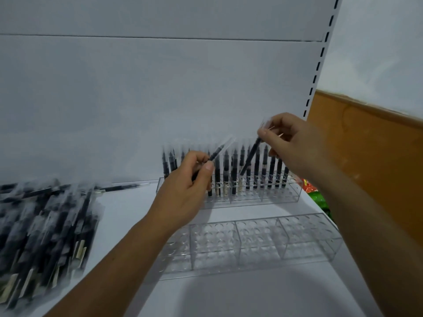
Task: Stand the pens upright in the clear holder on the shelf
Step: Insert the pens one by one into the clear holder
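Single head view, close, facing forward and down at the shelf (128, 216)

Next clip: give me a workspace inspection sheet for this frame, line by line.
Surface: white shelf.
Job's things: rear holder carries a row of upright pens; front holder has no pens in it; wrapped pens are piled at left.
Clutter: red and green packets at the shelf's right end.
Hands: left hand grips a slanted pen; right hand pinches a tilted pen over the rear holder.
Cables: nothing seen.
Surroundings: slotted upright; brown wall at right.
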The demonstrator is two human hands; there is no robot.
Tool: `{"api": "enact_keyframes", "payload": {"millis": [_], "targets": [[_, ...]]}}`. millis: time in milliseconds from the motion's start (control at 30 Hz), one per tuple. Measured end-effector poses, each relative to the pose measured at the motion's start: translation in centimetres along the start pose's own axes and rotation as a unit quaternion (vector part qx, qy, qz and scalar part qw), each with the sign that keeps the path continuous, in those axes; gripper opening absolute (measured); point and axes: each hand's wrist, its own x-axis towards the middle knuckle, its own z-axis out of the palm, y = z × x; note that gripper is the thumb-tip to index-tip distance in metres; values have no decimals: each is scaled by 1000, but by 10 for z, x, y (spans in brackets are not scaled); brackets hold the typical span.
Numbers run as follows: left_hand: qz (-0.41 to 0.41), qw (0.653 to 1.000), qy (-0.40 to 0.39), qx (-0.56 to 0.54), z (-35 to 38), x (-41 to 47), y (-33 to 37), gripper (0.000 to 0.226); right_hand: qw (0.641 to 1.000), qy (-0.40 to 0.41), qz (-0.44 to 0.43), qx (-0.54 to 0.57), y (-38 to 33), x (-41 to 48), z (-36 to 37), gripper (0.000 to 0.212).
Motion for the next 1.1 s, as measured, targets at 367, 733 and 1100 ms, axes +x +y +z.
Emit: {"api": "enact_keyframes", "payload": {"millis": [367,733,1100], "targets": [[-4,1000,-20,18,0,-1,4,17,986,-122,-3,-116,-1,0,14,13],[0,999,-46,22,0,-2,7,17,978,-191,64,48,-23,-29,10,16],[41,992,-64,104,3,-2,12,21,943,-162,133,260,-28,-40,22,11]]}}
